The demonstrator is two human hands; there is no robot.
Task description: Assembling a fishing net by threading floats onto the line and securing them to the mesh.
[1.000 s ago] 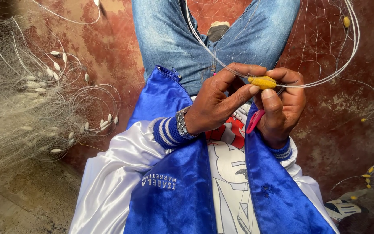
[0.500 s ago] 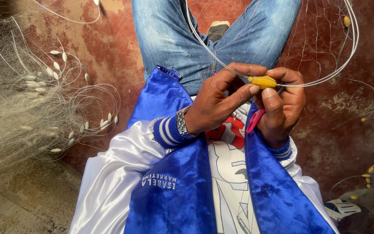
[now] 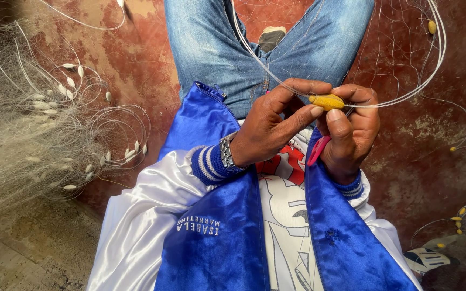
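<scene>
Over the seated person's lap, the left hand [image 3: 268, 132] and right hand [image 3: 351, 134] both close their grip on a small yellow float [image 3: 326, 101] threaded on white line [image 3: 405, 99] (a pink tool [image 3: 318, 151] sits tucked in the right palm), and tugging could snag the loose net [image 3: 22, 134].

Worn, mottled red-brown concrete floor [image 3: 136, 59], lit by daylight; bare grey-brown patch seen at lower left; pale heaped fishing net [image 3: 12, 134] piled at left.

The pink tool [image 3: 318, 150] is mostly buried in the right hand [image 3: 351, 132], the yellow float [image 3: 327, 101] half covered by fingertips, and the net heap [image 3: 12, 134] runs off the left edge.
</scene>
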